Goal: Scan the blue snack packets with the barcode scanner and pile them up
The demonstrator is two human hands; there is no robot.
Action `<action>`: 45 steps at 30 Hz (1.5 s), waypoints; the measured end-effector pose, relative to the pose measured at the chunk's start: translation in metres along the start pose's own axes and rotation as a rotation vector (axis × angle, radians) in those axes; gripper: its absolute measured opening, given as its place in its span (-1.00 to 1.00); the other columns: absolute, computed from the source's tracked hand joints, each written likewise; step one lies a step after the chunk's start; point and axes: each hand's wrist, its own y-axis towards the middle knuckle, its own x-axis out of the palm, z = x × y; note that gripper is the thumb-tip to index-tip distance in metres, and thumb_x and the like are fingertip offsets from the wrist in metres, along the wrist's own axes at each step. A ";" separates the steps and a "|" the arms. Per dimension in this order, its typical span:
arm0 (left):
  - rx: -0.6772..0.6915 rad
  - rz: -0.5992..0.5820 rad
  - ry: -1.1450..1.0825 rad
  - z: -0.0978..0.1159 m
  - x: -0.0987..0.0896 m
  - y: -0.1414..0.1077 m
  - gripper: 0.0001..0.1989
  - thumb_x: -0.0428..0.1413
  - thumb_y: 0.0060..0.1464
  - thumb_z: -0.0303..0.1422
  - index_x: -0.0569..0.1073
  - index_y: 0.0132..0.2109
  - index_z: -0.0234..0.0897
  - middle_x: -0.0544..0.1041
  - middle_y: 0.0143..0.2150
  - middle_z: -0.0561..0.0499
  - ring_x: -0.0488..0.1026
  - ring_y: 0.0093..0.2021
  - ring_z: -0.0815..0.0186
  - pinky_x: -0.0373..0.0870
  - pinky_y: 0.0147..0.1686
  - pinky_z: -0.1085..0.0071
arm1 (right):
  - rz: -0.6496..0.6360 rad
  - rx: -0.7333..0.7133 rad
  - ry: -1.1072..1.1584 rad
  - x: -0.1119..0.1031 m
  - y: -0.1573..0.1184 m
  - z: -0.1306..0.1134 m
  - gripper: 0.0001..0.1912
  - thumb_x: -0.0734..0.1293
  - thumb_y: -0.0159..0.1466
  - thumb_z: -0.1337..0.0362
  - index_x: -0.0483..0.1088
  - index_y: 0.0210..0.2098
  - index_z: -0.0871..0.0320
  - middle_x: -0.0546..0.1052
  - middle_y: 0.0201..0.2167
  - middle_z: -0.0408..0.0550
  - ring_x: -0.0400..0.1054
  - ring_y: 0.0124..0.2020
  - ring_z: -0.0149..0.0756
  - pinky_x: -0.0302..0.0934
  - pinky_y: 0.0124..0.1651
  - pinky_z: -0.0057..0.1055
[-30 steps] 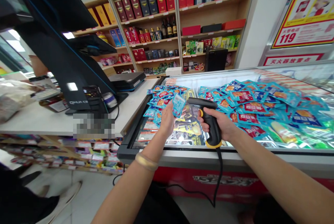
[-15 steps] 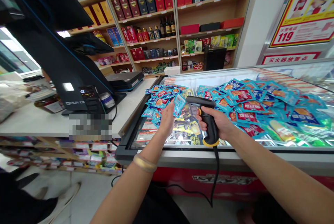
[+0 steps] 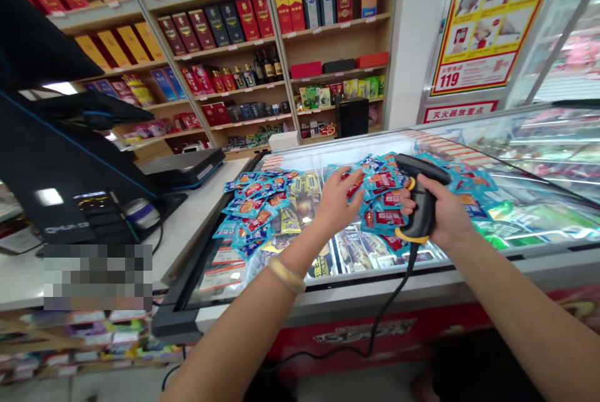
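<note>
My right hand [image 3: 443, 208] is wrapped round the grip of a black and yellow barcode scanner [image 3: 422, 202], held over the glass top of a chest freezer [image 3: 281, 246]. My left hand [image 3: 338, 199] has its fingers spread and nothing in it. It hovers at the near left edge of the right-hand pile of blue snack packets [image 3: 382, 182]; whether the fingertips touch them I cannot tell. A second pile of the same packets [image 3: 255, 205] lies on the left end of the glass. The scanner covers part of the right-hand pile.
A white counter [image 3: 197, 214] adjoins the freezer on the left, carrying a dark checkout machine [image 3: 56, 183] and a flat scale [image 3: 185, 167]. The scanner's cable [image 3: 375, 327] hangs down the freezer's front. Shelves of boxed bottles [image 3: 229, 20] stand behind.
My left hand has let go of a snack packet and moved from the left pile to the right one, fingers opening. The scanner has shifted right in my right hand. My view has turned right.
</note>
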 end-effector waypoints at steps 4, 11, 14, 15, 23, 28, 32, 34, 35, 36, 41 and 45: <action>0.033 -0.154 0.194 0.020 0.051 0.030 -0.58 0.02 0.20 -0.29 0.37 0.19 -0.23 0.26 0.29 -0.20 0.19 0.29 0.08 0.14 0.26 0.11 | 0.140 -0.031 0.009 -0.032 0.000 -0.020 -0.81 0.39 0.12 0.20 0.33 -0.43 0.15 0.32 -0.58 -0.16 0.17 -0.64 -0.48 0.22 -0.66 -0.56; -0.082 -0.270 0.276 0.031 0.051 0.025 -0.35 0.00 0.19 -0.02 0.12 0.35 -0.09 0.00 0.43 -0.19 -0.19 0.43 -0.11 -0.25 0.29 -0.27 | 0.206 -0.063 -0.013 -0.050 -0.008 -0.028 -0.78 0.34 0.14 0.12 0.42 -0.33 0.16 0.37 -0.57 -0.12 0.24 -0.61 -0.40 0.27 -0.60 -0.48; -0.066 -0.221 0.253 0.024 0.014 -0.008 -0.39 -0.02 0.23 -0.13 0.09 0.37 -0.11 -0.02 0.43 -0.20 -0.17 0.43 -0.05 -0.21 0.30 -0.21 | 0.139 -0.109 -0.109 -0.045 -0.010 -0.030 -0.70 0.31 0.13 0.06 0.44 -0.29 0.15 0.41 -0.53 -0.09 0.31 -0.56 -0.35 0.30 -0.52 -0.42; -0.067 -0.187 0.258 0.018 0.000 -0.023 -0.45 -0.04 0.25 -0.17 0.14 0.34 -0.12 0.04 0.41 -0.20 -0.11 0.42 -0.03 -0.18 0.31 -0.19 | 0.105 -0.129 -0.167 -0.041 -0.011 -0.029 -0.69 0.31 0.12 0.04 0.43 -0.29 0.15 0.42 -0.52 -0.09 0.32 -0.54 -0.33 0.30 -0.49 -0.40; -0.232 0.100 0.268 -0.037 -0.087 -0.151 -0.60 -0.04 0.25 -0.29 0.35 0.21 -0.15 0.28 0.26 -0.21 0.21 0.29 0.06 0.23 0.21 0.00 | -0.572 -0.294 -1.206 0.065 -0.005 0.029 -0.68 0.34 0.18 0.20 0.41 -0.10 0.19 0.52 -0.29 -0.04 0.40 -0.24 -0.18 0.28 -0.12 -0.28; -0.279 0.177 0.287 -0.034 -0.104 -0.195 -0.62 -0.04 0.25 -0.32 0.37 0.18 -0.16 0.27 0.27 -0.20 0.24 0.27 0.09 0.24 0.21 0.03 | -0.423 -0.325 -1.720 0.107 0.021 0.092 -0.56 0.33 0.23 0.17 0.37 0.01 0.35 0.42 0.00 0.32 0.38 -0.01 0.02 0.22 0.03 -0.24; -0.278 0.198 0.250 -0.023 -0.108 -0.214 -0.62 -0.04 0.26 -0.36 0.35 0.19 -0.16 0.28 0.26 -0.19 0.26 0.26 0.14 0.27 0.21 0.12 | -0.380 -0.366 -1.874 0.108 0.031 0.112 -0.52 0.31 0.24 0.20 0.30 0.08 0.38 0.38 0.05 0.37 0.37 0.04 0.06 0.22 0.05 -0.21; -0.278 0.214 0.225 -0.018 -0.110 -0.220 -0.62 -0.03 0.26 -0.38 0.34 0.20 -0.15 0.28 0.27 -0.17 0.26 0.27 0.16 0.27 0.21 0.14 | -0.382 -0.380 -1.921 0.105 0.032 0.114 -0.50 0.30 0.24 0.18 0.31 0.07 0.39 0.39 0.04 0.38 0.36 0.05 0.10 0.22 0.05 -0.17; -0.277 0.225 0.214 -0.017 -0.111 -0.223 -0.61 -0.02 0.25 -0.39 0.33 0.21 -0.13 0.28 0.27 -0.17 0.25 0.27 0.16 0.27 0.21 0.15 | -0.377 -0.393 -1.932 0.103 0.031 0.114 -0.47 0.30 0.24 0.15 0.30 0.08 0.40 0.39 0.04 0.38 0.34 0.07 0.12 0.22 0.06 -0.15; -0.277 0.236 0.205 -0.015 -0.112 -0.226 -0.60 -0.02 0.25 -0.40 0.32 0.22 -0.12 0.27 0.27 -0.16 0.25 0.28 0.16 0.27 0.22 0.15 | -0.368 -0.418 -1.933 0.101 0.031 0.114 -0.42 0.30 0.23 0.10 0.29 0.10 0.39 0.38 0.06 0.38 0.31 0.11 0.14 0.20 0.09 -0.12; -0.318 0.289 0.195 -0.013 -0.120 -0.243 -0.55 -0.02 0.25 -0.43 0.27 0.26 -0.10 0.25 0.29 -0.16 0.20 0.30 0.13 0.24 0.23 0.14 | -0.215 -0.805 -1.813 0.097 0.027 0.113 -0.07 0.37 0.11 -0.08 0.06 0.32 0.27 0.07 0.34 0.36 -0.13 0.37 0.29 -0.10 0.28 0.14; -0.350 0.364 0.198 -0.014 -0.123 -0.255 -0.52 -0.01 0.24 -0.43 0.23 0.28 -0.09 0.22 0.30 -0.14 0.19 0.31 0.14 0.22 0.25 0.14 | -0.175 -1.141 -1.653 0.107 0.018 0.105 -0.19 0.41 0.09 -0.04 0.19 0.28 0.00 -0.25 0.45 0.06 -0.49 0.40 0.37 -0.31 0.26 0.36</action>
